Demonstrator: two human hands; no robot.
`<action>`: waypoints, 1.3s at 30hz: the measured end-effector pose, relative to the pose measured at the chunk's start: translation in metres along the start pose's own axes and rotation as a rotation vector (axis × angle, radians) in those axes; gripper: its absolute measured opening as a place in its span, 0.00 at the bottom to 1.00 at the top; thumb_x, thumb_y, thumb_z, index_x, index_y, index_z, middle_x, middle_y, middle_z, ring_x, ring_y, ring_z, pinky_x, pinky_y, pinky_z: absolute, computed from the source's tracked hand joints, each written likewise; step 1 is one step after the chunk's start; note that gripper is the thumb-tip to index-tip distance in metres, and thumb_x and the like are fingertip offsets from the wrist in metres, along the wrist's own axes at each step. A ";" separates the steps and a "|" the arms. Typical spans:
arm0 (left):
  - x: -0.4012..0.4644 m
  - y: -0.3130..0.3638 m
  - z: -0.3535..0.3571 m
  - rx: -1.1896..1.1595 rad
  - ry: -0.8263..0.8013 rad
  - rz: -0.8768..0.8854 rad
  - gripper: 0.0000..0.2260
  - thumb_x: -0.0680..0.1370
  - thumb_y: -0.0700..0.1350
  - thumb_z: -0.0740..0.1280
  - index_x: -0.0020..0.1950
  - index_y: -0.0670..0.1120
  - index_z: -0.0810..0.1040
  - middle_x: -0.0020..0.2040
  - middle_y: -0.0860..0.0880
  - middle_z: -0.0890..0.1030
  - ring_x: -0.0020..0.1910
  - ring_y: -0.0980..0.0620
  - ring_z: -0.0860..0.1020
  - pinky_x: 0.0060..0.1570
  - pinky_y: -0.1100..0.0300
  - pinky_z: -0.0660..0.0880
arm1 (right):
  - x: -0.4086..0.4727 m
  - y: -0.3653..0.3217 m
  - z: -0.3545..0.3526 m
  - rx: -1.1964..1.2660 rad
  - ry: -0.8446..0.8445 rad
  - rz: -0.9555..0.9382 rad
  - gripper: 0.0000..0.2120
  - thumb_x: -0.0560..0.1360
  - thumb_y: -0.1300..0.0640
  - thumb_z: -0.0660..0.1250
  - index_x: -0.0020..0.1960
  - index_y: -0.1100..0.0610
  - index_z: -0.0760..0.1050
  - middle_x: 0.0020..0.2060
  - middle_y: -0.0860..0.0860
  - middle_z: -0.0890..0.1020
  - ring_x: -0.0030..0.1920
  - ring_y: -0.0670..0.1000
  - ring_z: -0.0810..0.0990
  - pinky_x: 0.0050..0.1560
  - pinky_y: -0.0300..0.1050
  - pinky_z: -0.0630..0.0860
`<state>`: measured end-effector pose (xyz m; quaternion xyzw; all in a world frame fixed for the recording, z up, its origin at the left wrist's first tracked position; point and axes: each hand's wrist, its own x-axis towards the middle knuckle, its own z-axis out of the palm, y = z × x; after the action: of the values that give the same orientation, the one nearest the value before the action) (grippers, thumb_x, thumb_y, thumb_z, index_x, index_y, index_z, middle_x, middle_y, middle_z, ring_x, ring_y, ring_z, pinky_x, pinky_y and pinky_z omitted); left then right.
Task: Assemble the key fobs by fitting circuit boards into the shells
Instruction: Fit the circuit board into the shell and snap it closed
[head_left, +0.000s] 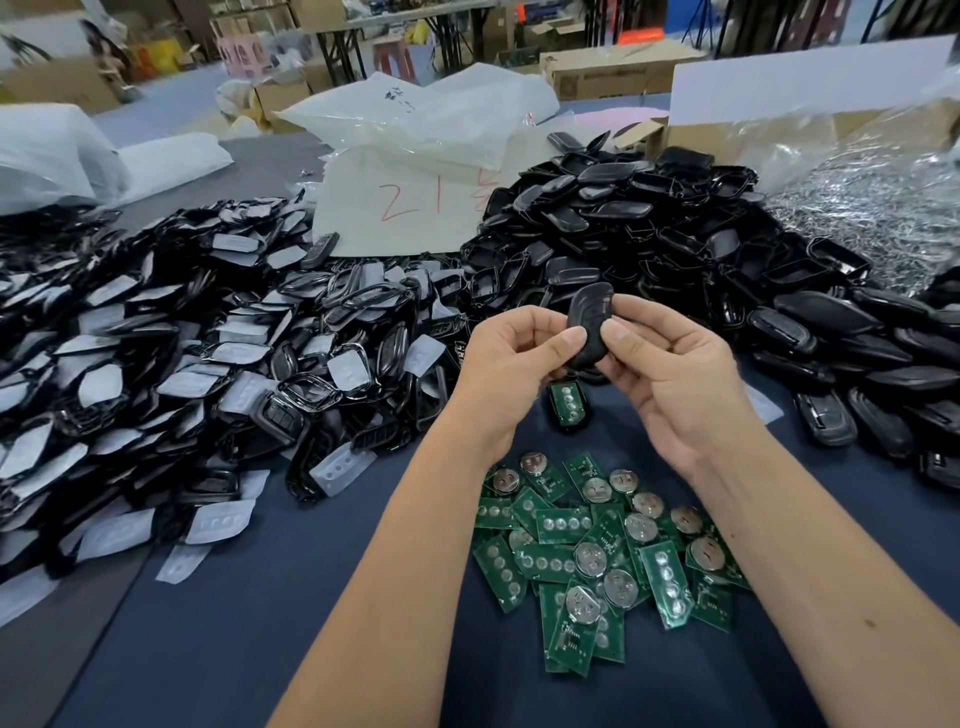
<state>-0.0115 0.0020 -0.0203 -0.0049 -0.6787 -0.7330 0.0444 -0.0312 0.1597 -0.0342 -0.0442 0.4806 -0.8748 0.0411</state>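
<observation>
Both hands meet in the middle of the frame, a little above centre, around one black key fob shell (589, 325). The left hand (511, 364) has its fingers curled in, thumb pressed flat against the shell's left edge; the right hand (670, 369) mirrors it, thumb on the right edge and fingers wrapped behind. Between them the shell stands nearly upright, glossy back toward the camera. I cannot tell from here whether a board already sits inside it.

Just below the hands, on the dark blue cloth (311, 597), lies another shell with a green board seated in it (567, 402), buttons showing. Lower centre, a loose heap of green circuit boards (597, 551) waits, many with coin-cell holders face up. Left of frame is a big pile of shell frames with white rubber pads (197, 353); upper right, a mound of black back covers (649, 223).

It looks to me like a closing or checking step: squeezing the two halves together. To do it well, I would keep the thumbs opposite each other on the seam and press evenly along the edge rather than at one corner, so the clips catch all round and the board is not pinched. A quick turn to look at the seam would show any gap.
</observation>
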 end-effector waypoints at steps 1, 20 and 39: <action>0.000 0.000 0.002 0.058 0.039 0.037 0.03 0.79 0.36 0.72 0.46 0.43 0.82 0.41 0.45 0.83 0.40 0.53 0.80 0.46 0.60 0.78 | 0.000 0.001 0.000 -0.036 0.025 -0.020 0.16 0.68 0.61 0.76 0.55 0.59 0.84 0.45 0.55 0.89 0.46 0.50 0.88 0.46 0.40 0.83; -0.007 0.000 -0.003 0.863 0.099 0.220 0.11 0.76 0.55 0.75 0.53 0.51 0.82 0.49 0.54 0.80 0.49 0.59 0.77 0.51 0.61 0.75 | 0.006 -0.002 -0.007 -0.047 0.140 0.003 0.06 0.80 0.63 0.69 0.57 0.62 0.81 0.48 0.56 0.88 0.51 0.55 0.88 0.55 0.48 0.84; -0.003 -0.005 0.001 -0.045 0.148 -0.229 0.03 0.83 0.36 0.66 0.54 0.43 0.77 0.56 0.33 0.81 0.43 0.43 0.83 0.37 0.58 0.83 | 0.003 -0.010 -0.013 -0.056 -0.150 0.188 0.18 0.73 0.62 0.69 0.62 0.65 0.80 0.53 0.57 0.86 0.53 0.52 0.86 0.56 0.45 0.83</action>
<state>-0.0089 0.0034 -0.0255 0.1256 -0.6533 -0.7466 0.0103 -0.0365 0.1758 -0.0326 -0.0654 0.5023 -0.8476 0.1578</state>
